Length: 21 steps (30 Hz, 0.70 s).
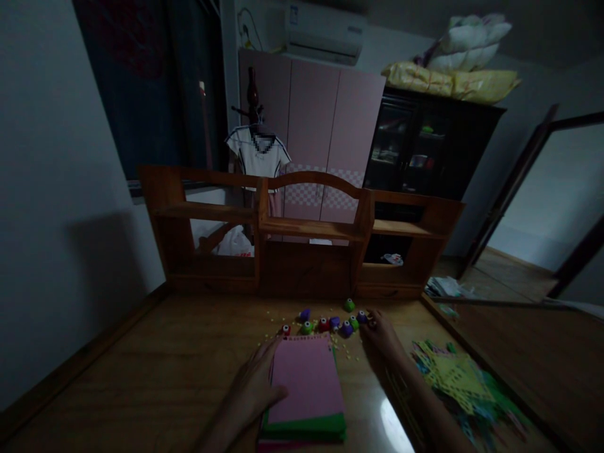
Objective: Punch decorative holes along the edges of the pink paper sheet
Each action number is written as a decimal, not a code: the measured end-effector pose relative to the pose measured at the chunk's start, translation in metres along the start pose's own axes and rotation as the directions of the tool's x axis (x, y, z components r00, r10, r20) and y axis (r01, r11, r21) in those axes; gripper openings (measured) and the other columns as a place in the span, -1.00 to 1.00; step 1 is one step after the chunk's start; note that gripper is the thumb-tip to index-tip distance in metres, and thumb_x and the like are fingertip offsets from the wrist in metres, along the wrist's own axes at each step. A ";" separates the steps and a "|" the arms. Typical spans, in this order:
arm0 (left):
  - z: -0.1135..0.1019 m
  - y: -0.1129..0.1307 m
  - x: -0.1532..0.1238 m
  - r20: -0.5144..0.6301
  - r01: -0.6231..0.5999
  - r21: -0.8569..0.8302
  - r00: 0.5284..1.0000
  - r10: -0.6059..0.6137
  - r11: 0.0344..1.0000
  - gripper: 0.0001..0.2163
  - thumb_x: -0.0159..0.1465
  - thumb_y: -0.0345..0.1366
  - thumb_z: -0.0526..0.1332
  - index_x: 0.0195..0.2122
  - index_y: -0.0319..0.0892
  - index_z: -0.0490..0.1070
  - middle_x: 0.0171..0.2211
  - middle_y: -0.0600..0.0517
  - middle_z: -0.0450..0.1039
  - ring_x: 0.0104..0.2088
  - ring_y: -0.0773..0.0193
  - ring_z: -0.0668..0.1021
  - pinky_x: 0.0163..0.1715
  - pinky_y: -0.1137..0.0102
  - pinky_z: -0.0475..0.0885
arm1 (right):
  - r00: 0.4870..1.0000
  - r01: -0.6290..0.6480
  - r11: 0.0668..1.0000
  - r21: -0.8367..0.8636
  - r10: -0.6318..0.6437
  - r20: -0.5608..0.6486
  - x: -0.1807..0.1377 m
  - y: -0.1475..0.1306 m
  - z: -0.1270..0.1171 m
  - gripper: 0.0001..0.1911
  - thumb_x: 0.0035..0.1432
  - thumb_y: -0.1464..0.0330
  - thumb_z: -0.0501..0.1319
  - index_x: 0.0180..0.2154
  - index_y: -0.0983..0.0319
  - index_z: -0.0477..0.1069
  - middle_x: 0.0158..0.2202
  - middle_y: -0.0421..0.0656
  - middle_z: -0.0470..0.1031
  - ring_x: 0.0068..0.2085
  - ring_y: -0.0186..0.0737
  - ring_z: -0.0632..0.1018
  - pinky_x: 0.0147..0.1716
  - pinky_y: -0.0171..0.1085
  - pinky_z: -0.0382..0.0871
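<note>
A stack of coloured paper sheets (309,384), pink on top with green beneath, lies on the wooden desk (155,371) in front of me. My left hand (257,380) rests flat against the stack's left edge, fingers stretched out. My right hand (380,333) reaches forward to a row of several small craft punches (330,324), red, green and purple, and its fingertips touch the rightmost one. Whether the fingers grip it is too dark to tell. Tiny paper bits are scattered around the punches.
A wooden shelf unit (306,229) stands at the desk's back edge. A pile of punched yellow and green paper (457,377) lies at the right. One green punch (349,305) sits apart, near the shelf. A pink wardrobe and a dark cabinet stand behind.
</note>
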<state>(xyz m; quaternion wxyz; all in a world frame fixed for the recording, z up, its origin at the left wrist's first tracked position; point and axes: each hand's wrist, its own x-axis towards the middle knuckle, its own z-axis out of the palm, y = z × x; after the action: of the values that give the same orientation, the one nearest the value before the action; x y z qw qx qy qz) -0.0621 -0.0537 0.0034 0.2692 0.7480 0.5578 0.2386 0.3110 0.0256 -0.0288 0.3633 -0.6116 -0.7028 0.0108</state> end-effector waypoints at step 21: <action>-0.016 0.035 -0.014 -0.153 -0.044 -0.558 0.987 -0.050 0.829 -0.74 0.14 -0.13 0.14 -0.29 -0.17 0.48 -0.22 -0.04 0.46 -0.16 0.16 0.47 -0.16 0.36 0.35 | 0.998 -0.055 0.980 0.190 0.053 0.018 0.001 0.002 -0.002 -0.67 -0.01 0.28 0.17 -0.16 0.23 0.39 -0.24 -0.09 0.44 -0.23 -0.15 0.47 -0.22 -0.22 0.33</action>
<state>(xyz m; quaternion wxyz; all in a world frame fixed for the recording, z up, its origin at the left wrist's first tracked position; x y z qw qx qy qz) -0.0511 -0.0730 0.0381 0.4306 0.6138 0.4846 0.4505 0.3134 0.0263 -0.0275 0.4150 -0.5929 -0.6840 0.0916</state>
